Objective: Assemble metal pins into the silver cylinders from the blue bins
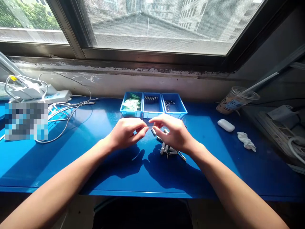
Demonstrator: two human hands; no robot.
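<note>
A: Left hand (126, 132) and right hand (172, 132) raised just above the glossy blue tabletop (71, 165), fingertips nearly meeting. Left thumb and forefinger pinched shut, on what exactly — too small to tell. Right fingers curled round a few short silver metal pins (154, 131)

B: Rest of the stock?

A: Loose pile of silver metal pieces (169, 150) on the table, just under the right wrist. Behind the hands, three small blue plastic bins (152, 105) side by side: green packets left, dark parts middle and right

B: Risks?

A: Likely a dropped pin — tiny, smooth, held over a slick surface, could roll toward the front edge. Right wrist close over the pile, easy to nudge and scatter. Hard sun glare and hand shadows, small parts easy to misalign or lose sight of. Tilted clear plastic cup (235, 100) and tangled white cables (64, 109) well apart, low worry
</note>
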